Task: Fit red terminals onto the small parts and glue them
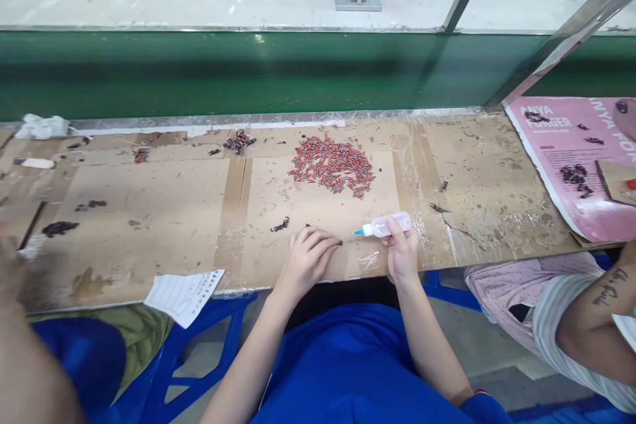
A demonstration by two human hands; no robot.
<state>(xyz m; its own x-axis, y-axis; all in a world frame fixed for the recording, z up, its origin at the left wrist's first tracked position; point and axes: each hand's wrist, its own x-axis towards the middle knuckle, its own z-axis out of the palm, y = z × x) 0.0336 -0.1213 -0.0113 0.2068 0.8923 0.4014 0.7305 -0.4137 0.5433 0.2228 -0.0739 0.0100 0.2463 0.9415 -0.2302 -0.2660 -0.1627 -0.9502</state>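
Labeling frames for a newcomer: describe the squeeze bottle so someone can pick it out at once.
Start at the cardboard-covered bench in front of the green conveyor belt. Below the pile of small red parts, near the front edge, the right hand grips a small translucent squeeze bottle lying sideways. Its blue nozzle tip points left toward the left hand, and it is the only bottle on the bench.

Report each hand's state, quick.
Left hand: fingers pinched on a small dark part against the cardboard.
Right hand: closed around a small squeeze bottle, blue tip pointing at that part.
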